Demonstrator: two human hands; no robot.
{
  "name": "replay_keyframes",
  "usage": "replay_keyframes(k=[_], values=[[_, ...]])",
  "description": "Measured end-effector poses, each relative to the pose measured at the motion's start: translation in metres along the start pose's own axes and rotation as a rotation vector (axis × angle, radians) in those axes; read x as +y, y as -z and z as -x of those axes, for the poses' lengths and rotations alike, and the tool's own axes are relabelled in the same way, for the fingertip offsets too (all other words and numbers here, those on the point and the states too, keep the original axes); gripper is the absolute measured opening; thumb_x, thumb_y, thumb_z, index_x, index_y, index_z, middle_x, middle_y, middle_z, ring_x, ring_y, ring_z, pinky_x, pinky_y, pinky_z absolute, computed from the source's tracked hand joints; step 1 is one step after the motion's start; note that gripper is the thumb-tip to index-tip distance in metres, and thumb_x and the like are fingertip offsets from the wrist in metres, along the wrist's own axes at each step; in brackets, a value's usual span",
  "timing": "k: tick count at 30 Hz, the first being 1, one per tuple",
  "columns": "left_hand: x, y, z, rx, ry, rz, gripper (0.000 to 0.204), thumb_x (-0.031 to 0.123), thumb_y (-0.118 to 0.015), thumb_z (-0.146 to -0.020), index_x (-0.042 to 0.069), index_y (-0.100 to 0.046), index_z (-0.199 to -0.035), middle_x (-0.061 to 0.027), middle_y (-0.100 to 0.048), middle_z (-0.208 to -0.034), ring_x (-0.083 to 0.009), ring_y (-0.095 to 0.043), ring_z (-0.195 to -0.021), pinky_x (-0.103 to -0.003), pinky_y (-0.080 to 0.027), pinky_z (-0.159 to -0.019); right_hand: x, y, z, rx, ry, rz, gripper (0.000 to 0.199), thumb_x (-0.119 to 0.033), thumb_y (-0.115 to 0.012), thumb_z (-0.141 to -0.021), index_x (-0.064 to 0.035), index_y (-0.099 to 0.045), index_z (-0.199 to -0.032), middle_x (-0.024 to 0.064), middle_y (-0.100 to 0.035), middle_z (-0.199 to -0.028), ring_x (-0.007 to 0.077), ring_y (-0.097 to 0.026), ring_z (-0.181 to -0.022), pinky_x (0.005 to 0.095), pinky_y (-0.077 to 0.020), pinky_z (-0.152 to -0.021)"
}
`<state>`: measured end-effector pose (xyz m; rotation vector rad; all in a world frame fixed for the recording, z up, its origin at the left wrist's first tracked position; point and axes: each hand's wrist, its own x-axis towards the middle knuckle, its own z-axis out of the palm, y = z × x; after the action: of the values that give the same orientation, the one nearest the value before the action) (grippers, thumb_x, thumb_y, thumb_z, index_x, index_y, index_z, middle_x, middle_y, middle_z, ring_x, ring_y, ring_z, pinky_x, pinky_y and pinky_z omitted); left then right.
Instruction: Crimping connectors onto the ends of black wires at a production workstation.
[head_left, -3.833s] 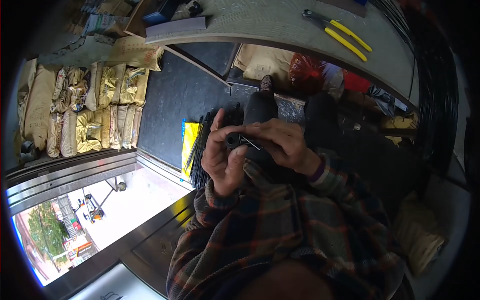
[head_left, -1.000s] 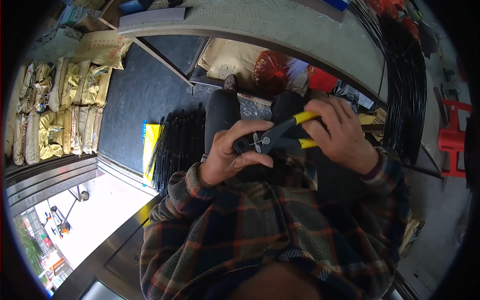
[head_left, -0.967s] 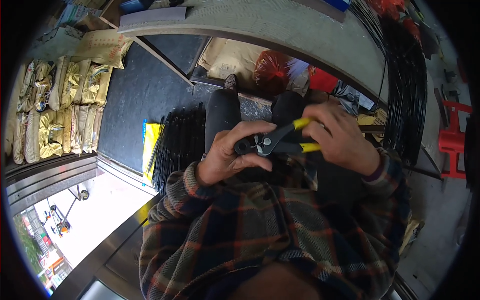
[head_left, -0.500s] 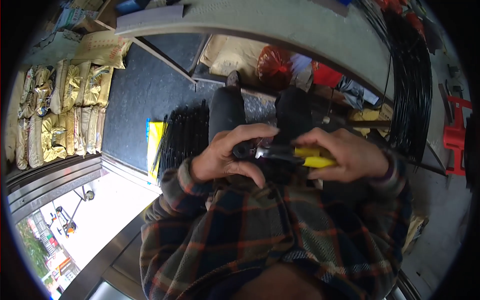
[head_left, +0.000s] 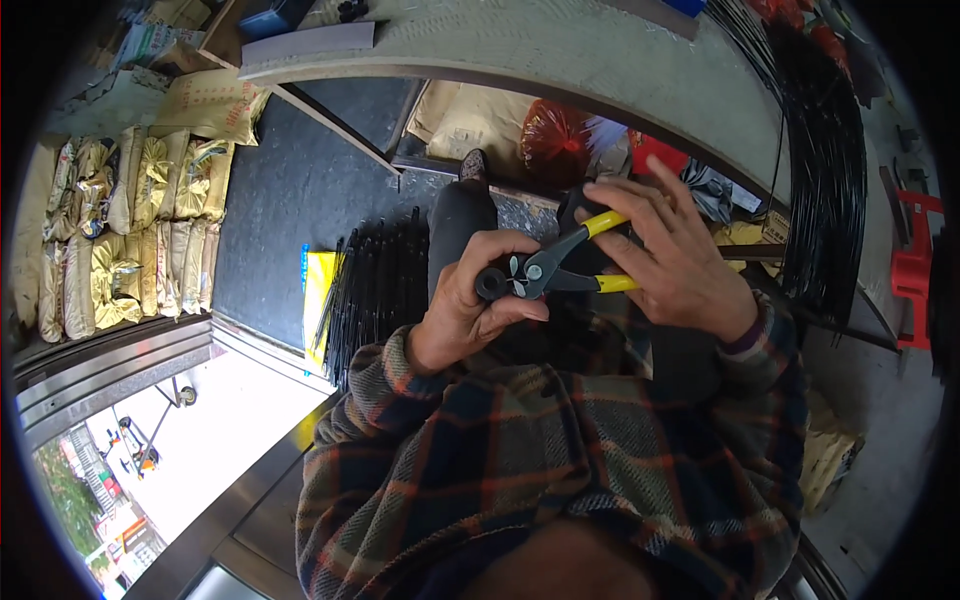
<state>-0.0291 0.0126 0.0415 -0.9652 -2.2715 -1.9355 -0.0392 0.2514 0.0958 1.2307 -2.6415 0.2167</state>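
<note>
Above my lap, my left hand (head_left: 462, 305) is closed around a small black round part with a hole in its end (head_left: 491, 284), thumb and forefinger curved about it. My right hand (head_left: 685, 268) has the cutting pliers (head_left: 541, 267) by their yellow grips. The grips are spread wide, and some of my right fingers are stretched out beyond them. The pliers' jaws are parted beside the black part, close to my left fingertips. Whether the jaws touch it, I cannot tell.
A bundle of black rods (head_left: 375, 290) lies left of my legs, next to a yellow sheet (head_left: 320, 295). Stacked sacks (head_left: 130, 230) line the far left. A bench (head_left: 560, 45) runs ahead, with black strands (head_left: 822, 190) hanging at its right. A red plastic stool (head_left: 910, 270) stands farther right.
The pliers' handles have spread apart and their jaws have opened. My right fingers have lifted and stretched out. My left hand keeps hold of the black part, and the view has shifted slightly.
</note>
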Motion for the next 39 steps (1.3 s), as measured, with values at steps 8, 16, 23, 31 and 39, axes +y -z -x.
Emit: replay_keyframes(k=[8,16,23,31,39], values=[[-0.003,-0.006,0.004,0.294,0.102,0.232,0.056,0.048,-0.036,-0.094,-0.003,-0.047,-0.117,-0.0042,-0.050,-0.087,-0.0091,-0.043,-0.068,-0.022,-0.036,-0.064,0.002,-0.033,0.000,0.059,-0.073,-0.234,0.028,-0.014,-0.066,-0.067,-0.0048,-0.060,-0.092,0.0086,-0.052,-0.095,0.0254,-0.059,-0.082,0.0364,-0.0480,-0.070],[-0.025,-0.007,-0.008,0.490,0.088,0.173,0.065,0.053,-0.028,-0.094,-0.005,-0.056,-0.102,-0.0049,-0.048,-0.076,-0.0102,-0.046,-0.062,-0.025,-0.035,-0.056,0.005,-0.059,-0.028,0.239,-0.557,-1.346,0.025,-0.025,-0.060,-0.088,-0.0021,-0.063,-0.096,0.0046,-0.058,-0.077,0.0132,-0.055,-0.067,0.0248,-0.0457,-0.061],[-0.037,-0.002,-0.026,0.451,0.070,0.231,0.064,0.053,-0.030,-0.094,-0.006,-0.055,-0.095,-0.0053,-0.047,-0.062,-0.0132,-0.050,-0.057,-0.025,-0.040,-0.054,0.198,-0.055,-0.141,0.532,-0.721,-0.793,0.027,-0.019,-0.067,-0.078,-0.0006,-0.066,-0.098,0.0041,-0.063,-0.077,0.0120,-0.058,-0.070,0.0282,-0.0459,-0.062],[-0.053,0.021,-0.031,0.479,0.162,0.528,0.066,0.057,-0.035,-0.091,-0.007,-0.052,-0.090,-0.0062,-0.043,-0.056,-0.0123,-0.041,-0.047,-0.026,-0.034,-0.045,0.291,-0.086,-0.236,0.074,-0.800,0.194,0.026,-0.017,-0.063,-0.076,-0.0003,-0.064,-0.096,0.0170,-0.053,-0.104,0.0349,-0.059,-0.095,0.0445,-0.0481,-0.078],[-0.063,0.025,-0.040,0.488,0.209,0.529,0.067,0.058,-0.034,-0.090,-0.006,-0.052,-0.089,-0.0069,-0.044,-0.056,-0.0129,-0.042,-0.048,-0.026,-0.035,-0.046,0.298,-0.088,-0.243,0.150,-0.722,0.259,0.018,-0.013,-0.066,-0.069,-0.0050,-0.068,-0.085,0.0130,-0.055,-0.094,0.0290,-0.061,-0.087,0.0395,-0.0501,-0.070]])
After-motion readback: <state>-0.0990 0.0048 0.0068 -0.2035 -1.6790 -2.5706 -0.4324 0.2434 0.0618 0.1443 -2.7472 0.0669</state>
